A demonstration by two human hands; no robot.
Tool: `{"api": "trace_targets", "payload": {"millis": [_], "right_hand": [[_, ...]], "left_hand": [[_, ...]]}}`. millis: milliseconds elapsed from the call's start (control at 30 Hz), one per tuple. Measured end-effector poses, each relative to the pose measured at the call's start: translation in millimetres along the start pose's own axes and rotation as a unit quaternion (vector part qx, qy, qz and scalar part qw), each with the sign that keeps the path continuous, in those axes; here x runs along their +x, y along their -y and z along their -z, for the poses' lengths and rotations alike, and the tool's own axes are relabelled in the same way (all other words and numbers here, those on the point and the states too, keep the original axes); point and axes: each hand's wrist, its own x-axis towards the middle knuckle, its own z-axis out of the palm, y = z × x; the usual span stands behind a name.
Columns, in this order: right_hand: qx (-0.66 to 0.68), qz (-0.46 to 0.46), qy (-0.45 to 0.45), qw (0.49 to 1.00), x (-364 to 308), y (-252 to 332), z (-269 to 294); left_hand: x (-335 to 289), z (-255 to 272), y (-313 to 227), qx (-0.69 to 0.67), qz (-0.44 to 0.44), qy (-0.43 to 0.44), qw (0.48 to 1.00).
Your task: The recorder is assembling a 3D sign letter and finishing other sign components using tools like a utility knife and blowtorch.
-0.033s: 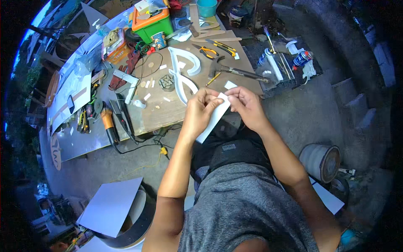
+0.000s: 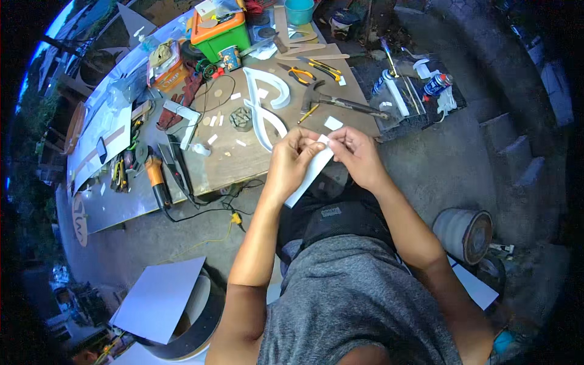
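Observation:
Between my two hands, near the table's front edge, is a flat white strip (image 2: 307, 176) whose lower end slants down toward my lap. My left hand (image 2: 293, 157) pinches it near the top between thumb and fingers. The thumb and fingertips of my right hand (image 2: 359, 156) close on the strip's upper end. Just beyond them lies a small white rectangular piece (image 2: 333, 123). A curved white band shape (image 2: 258, 115) stands on the table left of my hands. Behind my hands lie a pencil (image 2: 308, 114) and a hammer (image 2: 347, 103).
Pliers (image 2: 298, 74) and yellow cutters (image 2: 322, 67) lie farther back, near a green box (image 2: 222, 39) with an orange lid. An angle grinder (image 2: 156, 176) and a black flat-iron-like tool (image 2: 175, 167) rest at the left edge, cords hanging below. Spray cans (image 2: 438, 84) stand at the right.

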Motion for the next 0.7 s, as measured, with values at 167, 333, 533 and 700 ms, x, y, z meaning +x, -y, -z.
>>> {"api": "trace_targets", "payload": {"millis": [167, 333, 533, 700], "right_hand": [[-0.052, 0.002, -0.083, 0.995, -6.0, -0.1, 4.3], [0.053, 0.026, -0.160, 0.985, -7.9, 0.6, 28.8], [0.127, 0.000, -0.146, 0.981, -16.9, -7.8, 32.5], [0.129, -0.007, -0.148, 0.980, -17.9, -7.0, 30.4]], "left_hand": [[-9.6, 4.2, -2.3, 0.103, -0.011, 0.016, 0.995], [-33.5, 35.1, 10.5, 0.103, 0.050, 0.013, 0.993], [-46.6, 35.5, 16.9, -0.111, 0.060, -0.063, 0.990], [-47.4, 30.3, 26.8, -0.119, 0.080, -0.080, 0.986]]}}
